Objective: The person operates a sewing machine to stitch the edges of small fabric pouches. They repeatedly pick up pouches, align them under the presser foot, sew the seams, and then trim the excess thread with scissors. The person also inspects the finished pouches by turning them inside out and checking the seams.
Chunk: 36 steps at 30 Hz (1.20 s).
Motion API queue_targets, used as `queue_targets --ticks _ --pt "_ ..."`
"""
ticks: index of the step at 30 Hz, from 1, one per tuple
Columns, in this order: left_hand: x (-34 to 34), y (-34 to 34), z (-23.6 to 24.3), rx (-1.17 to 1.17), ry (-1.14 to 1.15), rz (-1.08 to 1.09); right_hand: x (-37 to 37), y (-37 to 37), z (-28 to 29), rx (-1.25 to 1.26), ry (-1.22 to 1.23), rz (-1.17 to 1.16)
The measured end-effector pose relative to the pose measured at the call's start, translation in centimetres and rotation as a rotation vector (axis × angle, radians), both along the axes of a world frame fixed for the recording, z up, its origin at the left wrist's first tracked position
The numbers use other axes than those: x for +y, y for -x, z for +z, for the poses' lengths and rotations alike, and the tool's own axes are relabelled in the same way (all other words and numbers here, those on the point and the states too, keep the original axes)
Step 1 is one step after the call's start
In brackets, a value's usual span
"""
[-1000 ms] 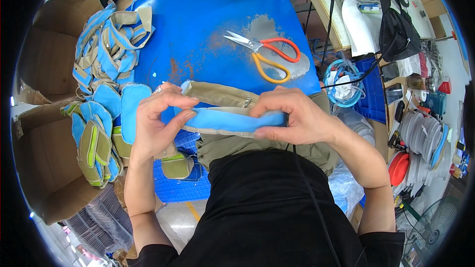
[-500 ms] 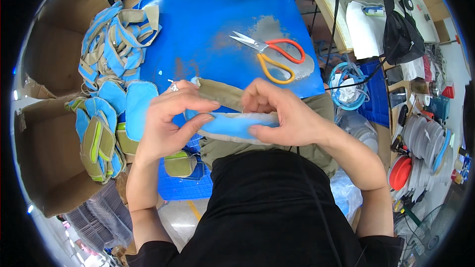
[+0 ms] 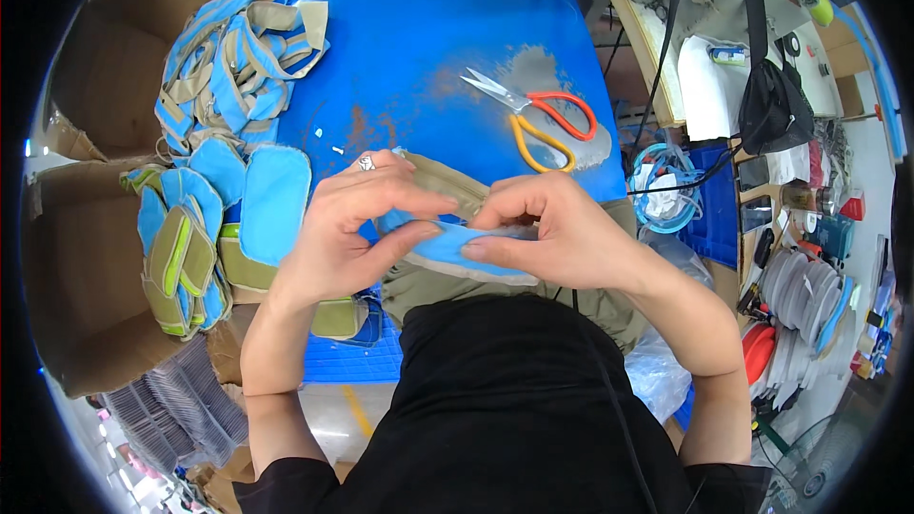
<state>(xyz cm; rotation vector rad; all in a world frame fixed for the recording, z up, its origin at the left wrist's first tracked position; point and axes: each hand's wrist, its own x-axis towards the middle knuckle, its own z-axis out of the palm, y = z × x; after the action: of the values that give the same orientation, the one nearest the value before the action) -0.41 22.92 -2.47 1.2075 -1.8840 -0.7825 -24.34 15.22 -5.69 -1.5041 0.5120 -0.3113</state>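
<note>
A fabric strip (image 3: 457, 249), blue on one face and tan on the other, is bent into a loop between my hands above my lap. My left hand (image 3: 367, 224) pinches its left part between thumb and fingers; a ring shows on one finger. My right hand (image 3: 552, 228) grips the strip farther right, thumb on the blue face and fingers curled behind. The strip's tan far side (image 3: 443, 183) curves behind my hands. On the blue table beyond lie scissors (image 3: 524, 109) with one red and one orange handle, blades partly spread.
Left of my hands are a heap of blue-and-tan strips (image 3: 228, 67) and a pile of blue and olive-green pads (image 3: 190, 247). Cardboard boxes (image 3: 86, 266) stand at the far left. At the right are a blue cable coil (image 3: 666, 190), a hanging black pouch (image 3: 776, 109) and stacked white reels (image 3: 804, 300).
My right hand has shifted left along the strip, nearer my left hand, and its thumb presses closer to the middle. The view has shifted slightly.
</note>
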Motion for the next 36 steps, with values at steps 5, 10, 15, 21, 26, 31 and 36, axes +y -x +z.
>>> queue_targets --ticks 5,10,15,21,26,31,36 --pt "0.0 -0.1 -0.2 0.032 0.047 0.010 0.0 -0.4 0.9 0.038 -0.070 0.007" --pt "0.5 -0.6 -0.3 0.034 0.004 0.027 0.2 -0.7 0.7 0.043 -0.027 -0.013" --pt "1.0 -0.7 -0.6 0.041 0.001 0.069 0.4 -0.9 0.9 0.042 0.043 -0.015" --pt "1.7 -1.7 -0.3 0.024 -0.077 0.067 1.0 -0.7 0.6 -0.043 -0.005 -0.110" --pt "1.9 -1.7 -1.3 0.024 0.002 0.119 0.9 -0.3 -0.1 -0.061 0.087 -0.074" --pt "1.7 -1.8 -0.9 0.013 -0.024 0.102 0.8 -0.5 0.5 -0.011 0.052 -0.087" --pt "1.4 -1.5 -0.3 0.000 -0.050 0.082 0.8 -1.1 -0.3 0.032 0.009 -0.112"
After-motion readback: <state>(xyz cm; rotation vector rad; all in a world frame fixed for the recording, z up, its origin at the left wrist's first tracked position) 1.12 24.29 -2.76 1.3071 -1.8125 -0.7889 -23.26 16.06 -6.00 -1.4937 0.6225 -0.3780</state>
